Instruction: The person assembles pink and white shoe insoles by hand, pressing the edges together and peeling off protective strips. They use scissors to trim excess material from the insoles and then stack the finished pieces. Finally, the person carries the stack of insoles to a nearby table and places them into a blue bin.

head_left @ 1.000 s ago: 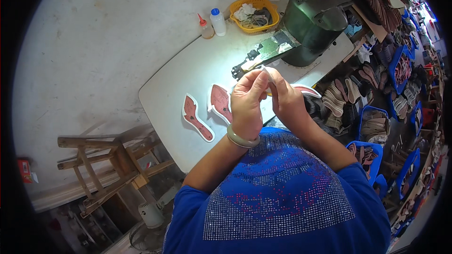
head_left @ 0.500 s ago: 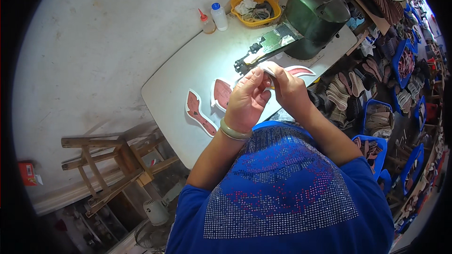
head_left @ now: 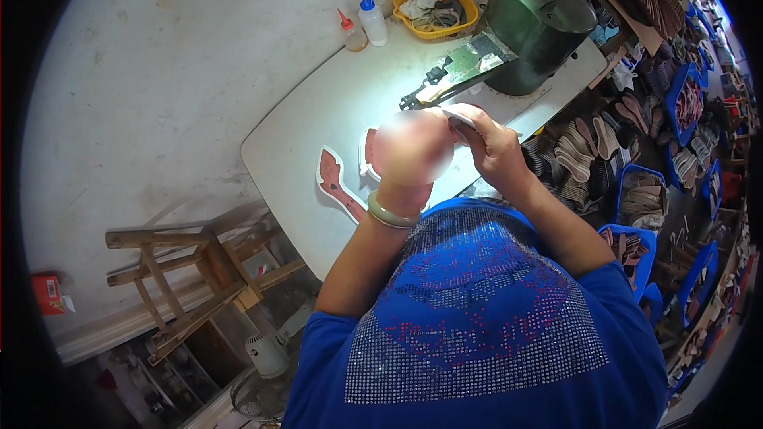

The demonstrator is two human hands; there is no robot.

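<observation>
In front of the machine's narrow arm, my right hand (head_left: 490,145) is closed, thumb and fingers pinching a thin, pale-edged shoe insole (head_left: 458,118). Most of that piece is hidden by the hands. My left hand (head_left: 413,147) is raised right beside it, a bangle on its wrist, but a blur covers its fingers, so its grip cannot be made out. Behind the left hand a reddish-brown insole with a white rim (head_left: 368,151) lies partly covered on the white table (head_left: 278,147). Another such insole (head_left: 329,171) rests farther left, its lower end near my left forearm.
A green sewing machine (head_left: 528,32) stands at the table's far right, its arm (head_left: 457,75) reaching toward my hands. At the back are a red-tipped bottle (head_left: 354,36), a blue-capped bottle (head_left: 373,25) and a yellow basket (head_left: 433,29). Left is a wooden stool (head_left: 211,270); right, blue crates (head_left: 632,258).
My left hand has turned and shifted slightly left and down. My right hand has opened its angle a little, showing more of the held insole's edge. The view has shifted slightly.
</observation>
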